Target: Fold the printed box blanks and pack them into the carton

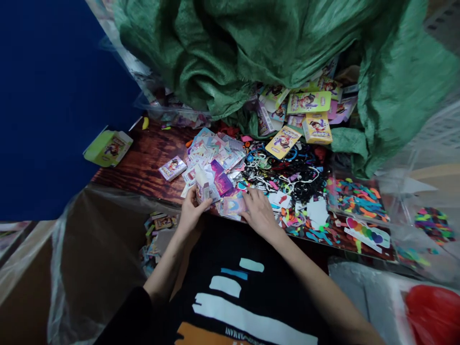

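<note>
My left hand is closed around a small card box, whose upper flap stands up. Beside it, my right hand bends over a pinkish printed card packet at the table's front edge, its fingertips touching the packet's right end. Whether those fingers grip it is not clear. A purple packet lies between the hands, on a loose heap of printed cards. To the left rests a closed purple-white box.
Tangled cords and small trinkets spread to the right, near a clear tray of colourful pieces. Printed boxes spill from under green cloth at the back. An opened green box lies left; a plastic-lined carton stands below.
</note>
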Tool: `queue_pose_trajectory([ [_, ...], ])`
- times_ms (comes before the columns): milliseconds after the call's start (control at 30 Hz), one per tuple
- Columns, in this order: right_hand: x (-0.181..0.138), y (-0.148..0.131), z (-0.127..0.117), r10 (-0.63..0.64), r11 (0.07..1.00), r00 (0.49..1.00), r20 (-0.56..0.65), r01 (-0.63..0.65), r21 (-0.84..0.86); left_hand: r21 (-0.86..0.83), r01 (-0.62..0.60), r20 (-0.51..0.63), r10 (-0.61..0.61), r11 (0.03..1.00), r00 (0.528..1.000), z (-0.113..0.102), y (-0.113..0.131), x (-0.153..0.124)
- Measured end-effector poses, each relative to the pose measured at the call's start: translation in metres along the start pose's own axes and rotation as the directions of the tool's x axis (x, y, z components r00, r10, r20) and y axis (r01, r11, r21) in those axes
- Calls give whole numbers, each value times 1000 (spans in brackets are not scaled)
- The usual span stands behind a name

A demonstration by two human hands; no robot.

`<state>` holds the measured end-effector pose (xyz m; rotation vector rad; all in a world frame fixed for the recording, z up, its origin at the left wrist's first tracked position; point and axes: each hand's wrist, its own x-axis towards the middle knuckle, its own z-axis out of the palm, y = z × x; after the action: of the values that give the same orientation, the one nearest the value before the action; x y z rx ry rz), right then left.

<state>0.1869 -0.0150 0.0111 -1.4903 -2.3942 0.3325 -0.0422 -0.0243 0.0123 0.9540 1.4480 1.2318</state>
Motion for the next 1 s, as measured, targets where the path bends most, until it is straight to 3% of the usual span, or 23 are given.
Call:
queue_pose_trajectory([
  [133, 10, 7, -1, 37, 999, 999, -27, -36, 40, -56, -7, 17, 8, 998, 1000, 5, 1, 6],
  [233, 17, 17, -9, 135, 949, 988, -74, -108, 295, -113, 15, 35, -11, 993, 999, 6, 4, 10],
  [367, 24, 31, -21, 370, 700, 927, -62, -234, 675, -161, 50, 73, -39, 986, 997, 0, 7, 8],
  [433, 27, 35, -26, 446, 594, 894, -32, -270, 758, -201, 86, 155, -55, 976, 986, -3, 11, 5],
  [500, 30, 35, -30, 442, 555, 897, 2, -276, 784, -217, 142, 286, -76, 966, 955, -3, 17, 2],
  [633, 38, 28, -44, 278, 617, 956, 93, -252, 746, -158, 245, 586, -109, 957, 803, 15, 32, 5],
  [700, 40, 32, -53, 240, 663, 965, 106, -242, 709, -145, 256, 633, -109, 956, 767, 30, 35, 9],
  [867, 20, 69, -74, 426, 784, 904, -32, -351, 513, -203, 288, 457, -170, 936, 873, 48, 29, 17],
  [1000, -14, 85, -68, 407, 896, 912, 46, -408, 176, -241, 333, 384, -226, 912, 895, 46, 24, 15],
])
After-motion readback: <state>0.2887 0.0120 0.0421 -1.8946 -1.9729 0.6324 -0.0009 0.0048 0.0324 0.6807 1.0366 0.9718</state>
